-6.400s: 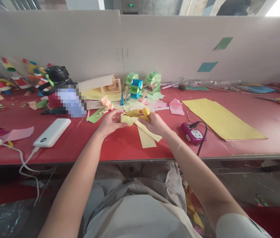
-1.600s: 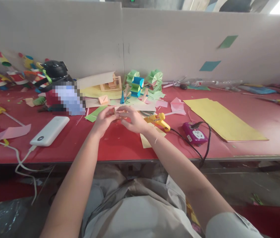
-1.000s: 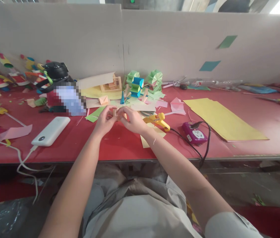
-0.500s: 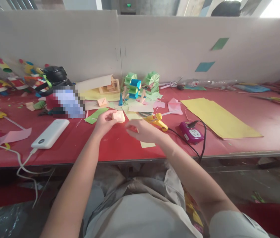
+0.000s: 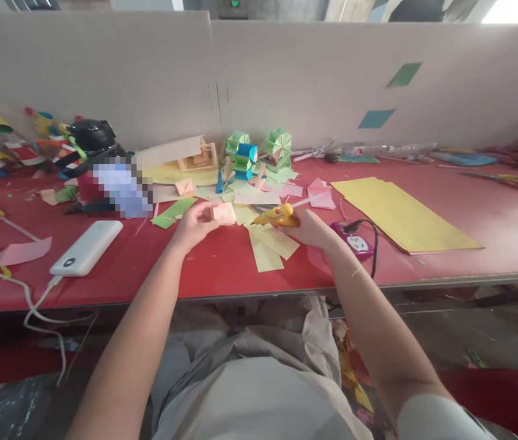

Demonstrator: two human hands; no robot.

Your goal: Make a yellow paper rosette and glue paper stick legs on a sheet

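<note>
The right hand (image 5: 310, 228), which half a second ago hovers bare beside the work, now has its fingers wrapped round the yellow glue gun (image 5: 277, 215), just right of the middle of the frame. The gun, which lies on the table (image 5: 215, 269) in that earlier view, now has its nozzle pointing left, towards the small pale paper box (image 5: 224, 214) near the centre of the frame but apart from it. That box is in the left hand (image 5: 196, 226), as it is half a second before; the fingers and thumb pinch its left side and leave the face towards the gun uncovered. With one hand steadying the box and the other on the gun, the work seems to have turned from handling the folded paper to gluing it, though no fresh glue can be made out on the box. Pale yellow strips (image 5: 265, 253) lie under and in front of the gun, at lower centre, more of them in sight now that the right forearm has swung to the right. A folded peach piece (image 5: 184, 187), left of centre and above the left hand, lies where it lies before, as does the green sheet (image 5: 173, 212) below it.
</note>
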